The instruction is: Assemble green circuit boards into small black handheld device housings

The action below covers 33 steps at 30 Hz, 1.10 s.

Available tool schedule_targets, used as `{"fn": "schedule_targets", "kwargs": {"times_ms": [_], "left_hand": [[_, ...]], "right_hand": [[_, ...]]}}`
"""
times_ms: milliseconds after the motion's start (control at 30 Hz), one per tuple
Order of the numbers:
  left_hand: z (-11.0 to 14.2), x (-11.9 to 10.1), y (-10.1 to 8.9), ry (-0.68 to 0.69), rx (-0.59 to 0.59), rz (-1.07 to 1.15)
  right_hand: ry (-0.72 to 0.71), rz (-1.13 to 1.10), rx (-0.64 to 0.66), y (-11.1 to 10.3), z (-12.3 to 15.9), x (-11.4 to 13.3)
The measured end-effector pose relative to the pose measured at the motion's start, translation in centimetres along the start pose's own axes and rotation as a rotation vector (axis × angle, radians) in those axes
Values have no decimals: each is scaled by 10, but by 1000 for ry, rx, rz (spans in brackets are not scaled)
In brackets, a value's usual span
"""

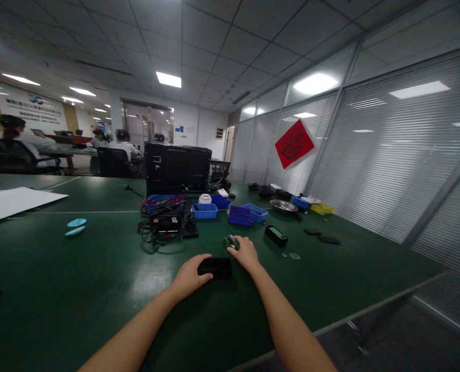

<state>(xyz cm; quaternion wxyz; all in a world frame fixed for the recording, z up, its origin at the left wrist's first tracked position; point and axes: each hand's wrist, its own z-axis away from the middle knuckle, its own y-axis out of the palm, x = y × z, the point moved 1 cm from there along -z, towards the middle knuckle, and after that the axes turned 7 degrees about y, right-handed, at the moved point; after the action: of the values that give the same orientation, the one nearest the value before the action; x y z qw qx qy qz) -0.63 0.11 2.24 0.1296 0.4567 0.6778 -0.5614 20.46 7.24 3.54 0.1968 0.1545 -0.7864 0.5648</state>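
Observation:
My left hand (194,273) grips the left end of a black rectangular box (219,268) on the green table, thumb along the near side and fingers over the far side. Just beyond the box, to the right, my right hand (246,253) is closed on a small green circuit board (230,241) with light-coloured parts on it. My fingers hide the board's right side. Further right lies a black case (276,235) with a green panel on top. Near it are a small ring (284,255) and a clear flat piece (294,256).
A black device with cables (166,226) stands beyond my left hand. Blue bins (204,211), a monitor (178,168) and a metal bowl (284,206) are further back. Flat black pieces (328,239) lie at right, light-blue pieces (76,227) at left. People sit in the background.

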Motion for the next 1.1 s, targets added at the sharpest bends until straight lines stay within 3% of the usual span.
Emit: {"fn": "schedule_targets", "kwargs": {"times_ms": [167, 467, 767, 1100], "left_hand": [[0, -3, -2, -36, 17, 7], [1, 0, -1, -55, 13, -8], [-3, 11, 4, -116, -111, -109], [-3, 17, 6, -113, -93, -139]], "right_hand": [[129, -187, 105, 7, -15, -19], [245, -147, -2, 1, -30, -45], [215, -46, 11, 7, -24, -43], [33, -374, 120, 14, -32, -48]]}}
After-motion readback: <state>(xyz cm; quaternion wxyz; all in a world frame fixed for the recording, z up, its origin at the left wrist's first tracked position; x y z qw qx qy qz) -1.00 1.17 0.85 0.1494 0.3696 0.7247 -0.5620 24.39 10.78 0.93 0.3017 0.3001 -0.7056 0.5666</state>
